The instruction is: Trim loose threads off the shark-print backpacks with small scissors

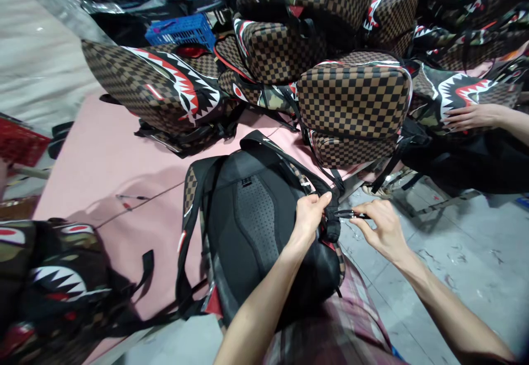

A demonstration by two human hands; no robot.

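A backpack (264, 216) with a black padded back panel lies back side up at the table's front edge, against my lap. My left hand (308, 219) is closed on a black strap (330, 223) at the bag's right edge, thumb and fingers pinched. To its right, my right hand (382, 224) grips slim black thread snips (346, 214). Their pointed tip is at the strap, close to my left fingertips; whether the blades touch it I cannot tell.
Checkered backpacks (353, 100) with shark-mouth prints are piled at the back. Another backpack (61, 282) sits at the near left on the pink table (95, 150). A blue basket (182, 30) stands behind. Another person's hand (475, 117) rests on a bag at right.
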